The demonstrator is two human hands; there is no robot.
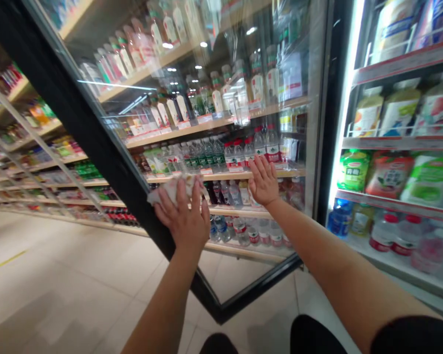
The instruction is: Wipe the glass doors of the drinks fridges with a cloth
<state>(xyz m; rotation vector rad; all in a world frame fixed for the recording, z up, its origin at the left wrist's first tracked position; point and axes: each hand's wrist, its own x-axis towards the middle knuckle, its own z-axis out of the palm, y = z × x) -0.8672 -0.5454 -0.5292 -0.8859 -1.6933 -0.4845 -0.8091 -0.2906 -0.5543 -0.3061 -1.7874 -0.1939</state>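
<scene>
My left hand (184,216) presses a crumpled whitish cloth (175,189) against the glass door (221,123), close to its black frame (110,142). The fingers lie over the cloth, and part of it sticks out past the hand on either side. Farther right, my right hand (264,182) rests on or just off the same pane with its fingers stretched out and nothing in them. The door is swung out from a lit cooler, and shelved bottles show through the glass.
The lit cooler holds bottles and pouches (393,179) on shelves to the right. Long shelves of drinks (40,132) run along the left. Pale floor tiles (77,275) lie below, and my dark-clad knees (313,337) are near the door's bottom corner.
</scene>
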